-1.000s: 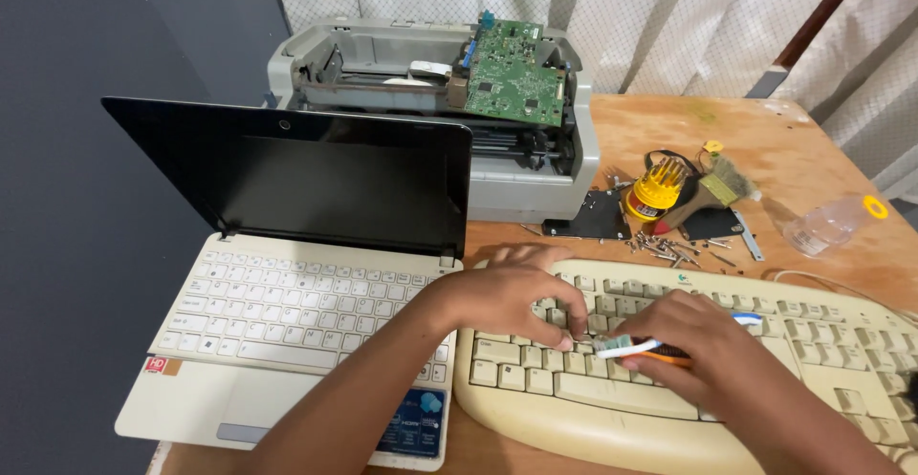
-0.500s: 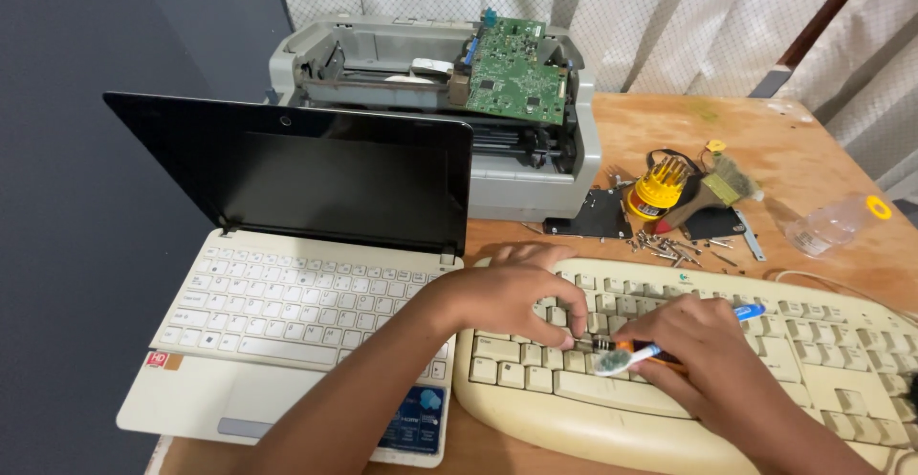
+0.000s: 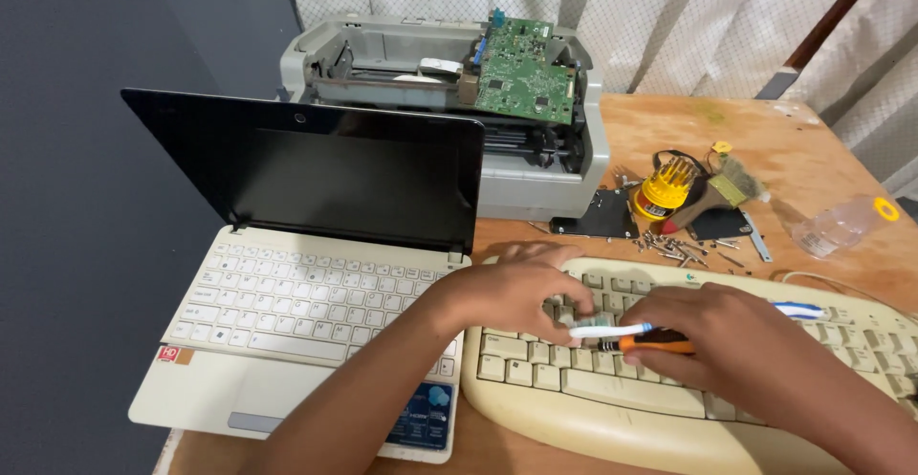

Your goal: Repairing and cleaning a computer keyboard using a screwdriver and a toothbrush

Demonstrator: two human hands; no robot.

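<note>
Right hand (image 3: 755,346) pinches a toothbrush (image 3: 612,330) and screwdriver (image 3: 655,345) over the keyboard (image 3: 574,408); left hand (image 3: 512,289) presses flat on keys.

keyboard (image 3: 593,408): yellowed matt plastic | laptop screen (image 3: 363,183): glossy | table (image 3: 669,131): bare wood
</note>
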